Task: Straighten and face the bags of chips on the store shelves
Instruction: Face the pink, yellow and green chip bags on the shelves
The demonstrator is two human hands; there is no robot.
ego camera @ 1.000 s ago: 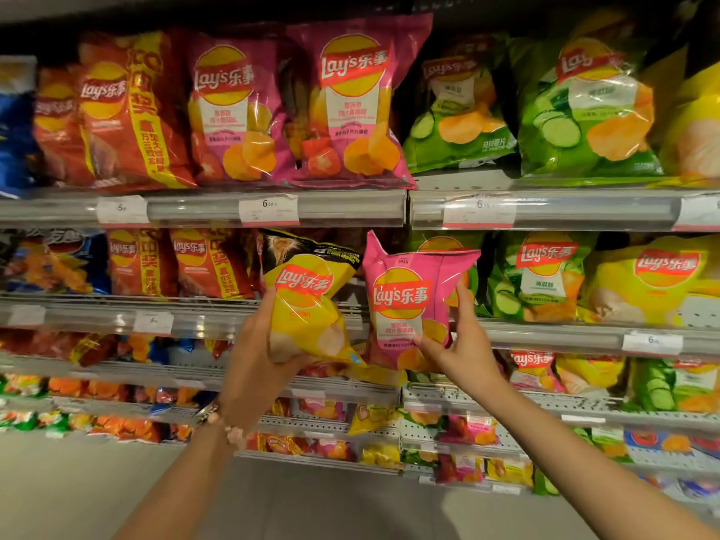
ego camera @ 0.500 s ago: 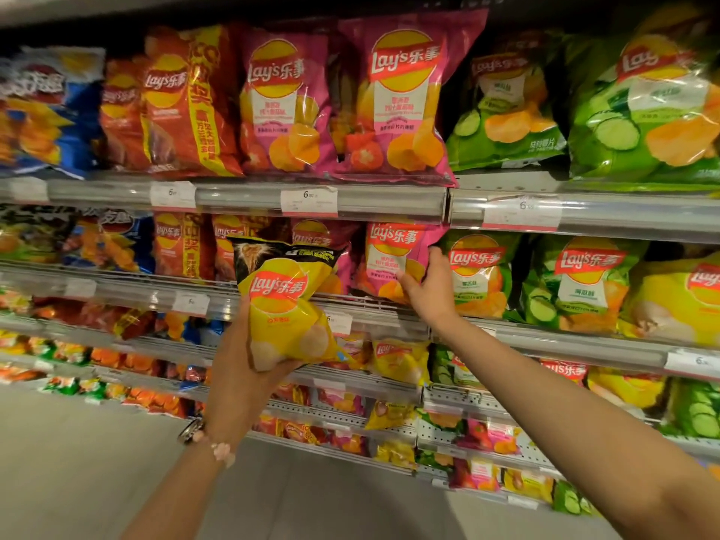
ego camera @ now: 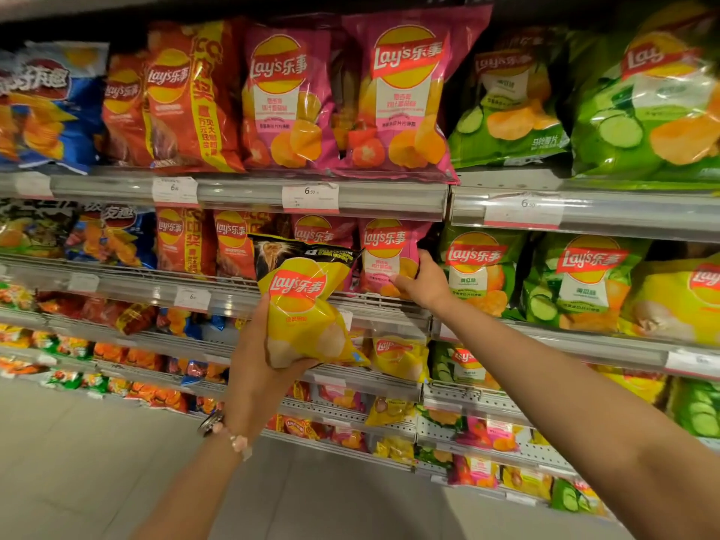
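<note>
Right now we hold a yellow chip bag (ego camera: pixel 307 317) in our left hand (ego camera: pixel 259 368) at the centre of the frame, fingers curled under its lower end, in front of the middle shelf (ego camera: pixel 218 296). Just right of it, our right hand (ego camera: pixel 422 282) pinches the lower edge of a pink chip bag (ego camera: pixel 385 253) standing on that shelf, beside the green bags (ego camera: pixel 481 270).
</note>
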